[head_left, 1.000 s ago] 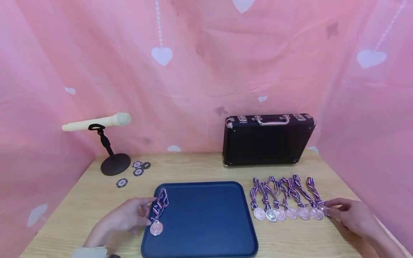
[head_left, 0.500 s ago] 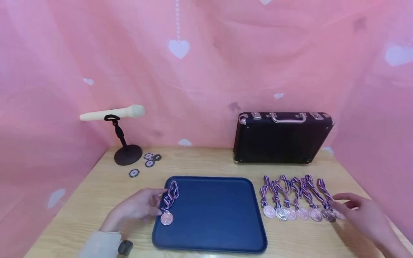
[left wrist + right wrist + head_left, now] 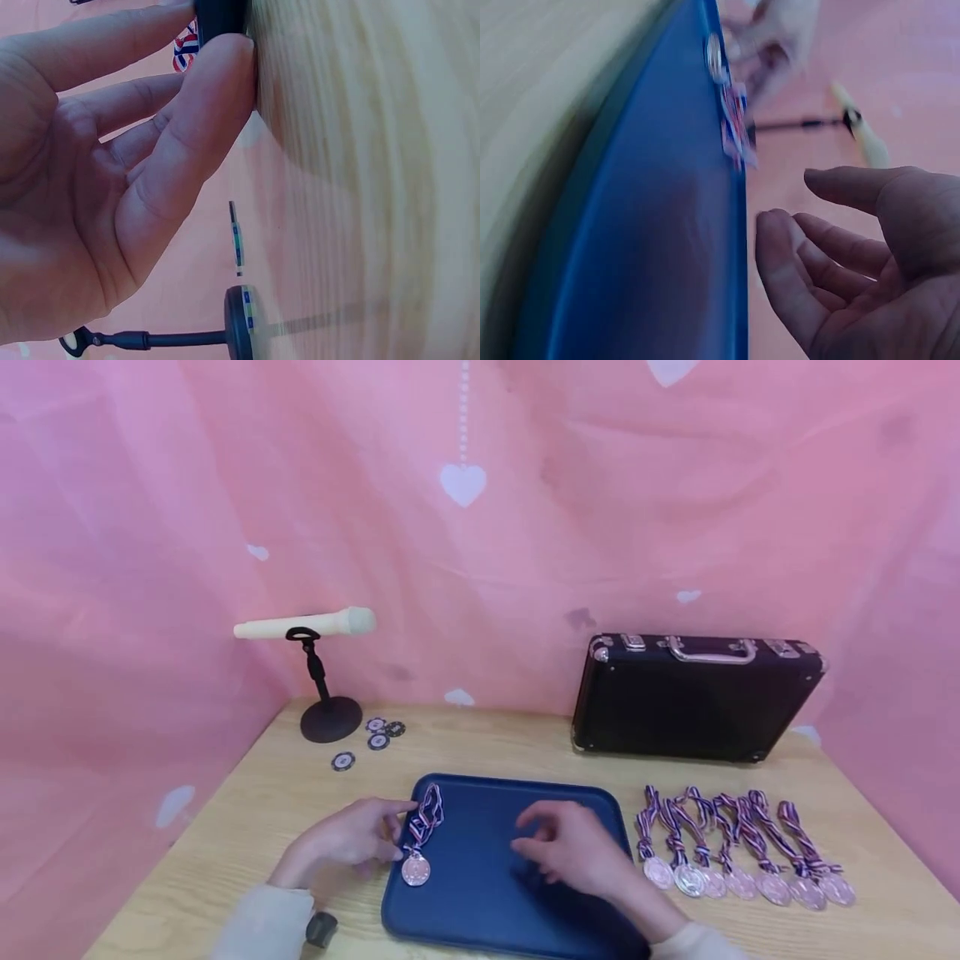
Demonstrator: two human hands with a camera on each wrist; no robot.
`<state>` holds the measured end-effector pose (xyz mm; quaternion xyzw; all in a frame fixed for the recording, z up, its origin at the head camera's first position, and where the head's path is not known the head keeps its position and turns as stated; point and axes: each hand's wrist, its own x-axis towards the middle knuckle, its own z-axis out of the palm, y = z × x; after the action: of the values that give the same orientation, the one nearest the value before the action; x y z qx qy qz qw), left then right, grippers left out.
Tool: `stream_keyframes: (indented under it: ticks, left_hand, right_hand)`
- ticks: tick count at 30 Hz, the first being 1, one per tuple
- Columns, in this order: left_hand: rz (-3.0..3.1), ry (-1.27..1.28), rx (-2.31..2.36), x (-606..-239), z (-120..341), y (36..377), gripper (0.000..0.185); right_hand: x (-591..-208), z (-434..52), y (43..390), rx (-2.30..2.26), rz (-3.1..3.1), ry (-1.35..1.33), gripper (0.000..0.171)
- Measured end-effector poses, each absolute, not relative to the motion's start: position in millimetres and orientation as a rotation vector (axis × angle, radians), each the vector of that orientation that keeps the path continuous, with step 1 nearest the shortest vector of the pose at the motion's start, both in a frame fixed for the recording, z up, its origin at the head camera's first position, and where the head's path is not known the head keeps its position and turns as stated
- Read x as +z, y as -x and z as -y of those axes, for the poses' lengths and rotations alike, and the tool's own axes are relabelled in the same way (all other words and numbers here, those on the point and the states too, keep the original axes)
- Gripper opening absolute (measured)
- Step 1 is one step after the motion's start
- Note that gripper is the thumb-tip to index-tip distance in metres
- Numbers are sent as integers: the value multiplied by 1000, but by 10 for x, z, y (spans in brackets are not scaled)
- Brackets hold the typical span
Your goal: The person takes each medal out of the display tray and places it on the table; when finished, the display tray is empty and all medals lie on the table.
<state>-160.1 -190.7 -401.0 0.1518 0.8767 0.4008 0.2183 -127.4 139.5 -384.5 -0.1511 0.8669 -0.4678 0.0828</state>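
Observation:
A blue tray (image 3: 487, 902) lies on the wooden table in front of me. On its left part lies a medal (image 3: 416, 870) with a striped ribbon (image 3: 427, 817). My left hand (image 3: 397, 831) rests on the table at the tray's left rim, fingertips by the ribbon; in the left wrist view its thumb (image 3: 225, 82) lies against the dark rim (image 3: 221, 19). My right hand (image 3: 528, 831) hovers over the middle of the tray, fingers relaxed and empty, as the right wrist view also shows the right hand (image 3: 787, 199). Several more medals (image 3: 738, 868) lie in a row right of the tray.
A black case (image 3: 697, 697) stands upright at the back right. A cream microphone (image 3: 303, 627) sits on a black stand (image 3: 330, 720) at the back left, with several poker chips (image 3: 378, 735) beside it. Pink heart-print cloth surrounds the table.
My right hand has left the right end of the medal row and moved left over the tray, holding nothing. The left hand stays by the tray's rim. The head view has shifted.

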Motion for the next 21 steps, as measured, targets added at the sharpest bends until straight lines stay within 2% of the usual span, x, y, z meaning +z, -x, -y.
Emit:
stream_keyframes:
  ticks: [5,11,21]
  left_hand:
    - [-2386,-348,1122,-4108,1829,1541,75]
    - [-2354,-364,1158,-4173,1780,1493,75]
    - [-2379,-358,1148,-4094,1796,1616,74]
  right_hand:
    - [-4074,-917,1255,-1431,-2399,479,25]
    - [-4206,-589,1226,-1366,-2344,411,20]
    - [-4129,-342,1395,-1286,-2367,258,33]
